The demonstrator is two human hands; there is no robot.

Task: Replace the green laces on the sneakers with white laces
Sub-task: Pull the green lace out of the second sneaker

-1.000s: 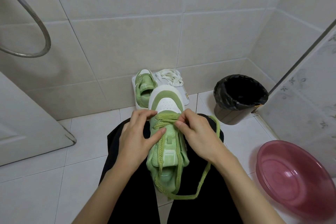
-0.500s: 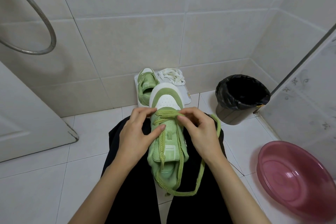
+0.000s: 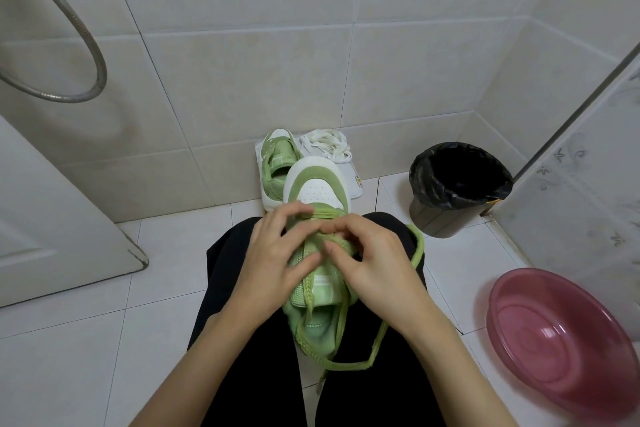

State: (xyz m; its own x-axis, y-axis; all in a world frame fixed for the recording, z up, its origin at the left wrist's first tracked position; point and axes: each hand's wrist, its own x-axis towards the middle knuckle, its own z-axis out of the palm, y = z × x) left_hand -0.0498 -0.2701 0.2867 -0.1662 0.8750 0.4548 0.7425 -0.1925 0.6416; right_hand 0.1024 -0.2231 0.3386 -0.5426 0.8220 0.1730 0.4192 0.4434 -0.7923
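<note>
Still-early stage, unthreading green lace (image 3: 377, 347) from sneaker (image 3: 317, 189) on lap, right hand (image 3: 377, 263) fingertips pinching it at toe-end rows, left hand (image 3: 273, 260) gripping sneaker, second sneaker (image 3: 277, 163) and white laces (image 3: 325, 146) waiting by wall.

Two sneakers, lap sneaker (image 3: 313, 191) and far sneaker (image 3: 277, 163), one green lace (image 3: 381, 340) in view, one bundle of white laces (image 3: 325, 146) — strand count not discernible, two hands, left hand (image 3: 277, 260) and right hand (image 3: 374, 263), one black-lined bin (image 3: 457, 184), one pink basin (image 3: 554, 340), one white board (image 3: 355, 180), one shower hose (image 3: 86, 42)
</note>
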